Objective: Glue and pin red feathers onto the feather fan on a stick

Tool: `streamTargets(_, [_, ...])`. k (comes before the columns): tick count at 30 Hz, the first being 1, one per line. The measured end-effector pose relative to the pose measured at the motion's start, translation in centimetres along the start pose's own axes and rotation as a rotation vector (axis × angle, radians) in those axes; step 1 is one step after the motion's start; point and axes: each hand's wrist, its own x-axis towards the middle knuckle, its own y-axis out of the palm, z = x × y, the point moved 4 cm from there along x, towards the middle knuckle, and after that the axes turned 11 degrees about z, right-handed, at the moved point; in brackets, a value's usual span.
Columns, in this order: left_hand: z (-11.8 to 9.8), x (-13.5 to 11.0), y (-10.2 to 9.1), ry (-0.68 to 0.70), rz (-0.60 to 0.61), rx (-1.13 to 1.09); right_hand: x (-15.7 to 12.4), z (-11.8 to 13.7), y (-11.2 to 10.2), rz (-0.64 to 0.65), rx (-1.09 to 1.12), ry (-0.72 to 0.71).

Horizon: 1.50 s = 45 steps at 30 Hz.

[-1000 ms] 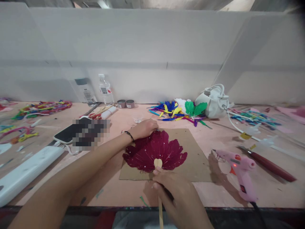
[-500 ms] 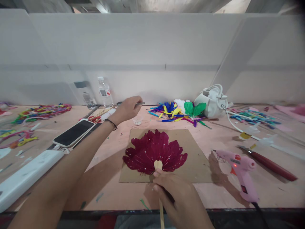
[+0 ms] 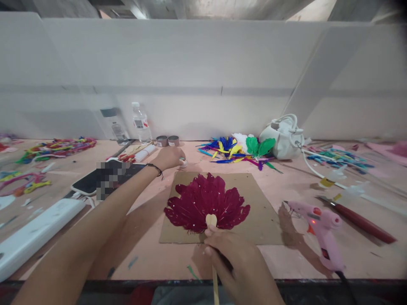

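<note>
Lowered since half a second earlier, the left hand (image 3: 170, 157) curls its fingers by a small pale dish (image 3: 183, 163), hold unclear; the right hand (image 3: 240, 256) clasps the wooden handle (image 3: 215, 283) of a burgundy feather fan (image 3: 206, 199) on cardboard (image 3: 262, 216). Seemingly a pick-up step, next needing careful fingertips.

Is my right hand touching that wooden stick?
Touching: the head view shows your right hand closed around the wooden stick, which shows above and below.

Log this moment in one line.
Right hand: holding wooden stick; left hand: near two tins, grip unclear; dark-red feathers: on cardboard; pink glue gun: beside cardboard
</note>
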Motion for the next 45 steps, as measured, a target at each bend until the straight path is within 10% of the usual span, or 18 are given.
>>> streamTargets(45, [1.4,0.6,0.0,-0.004,-0.136,-0.228,0.1,0.0,-0.1,0.014,0.019,0.023])
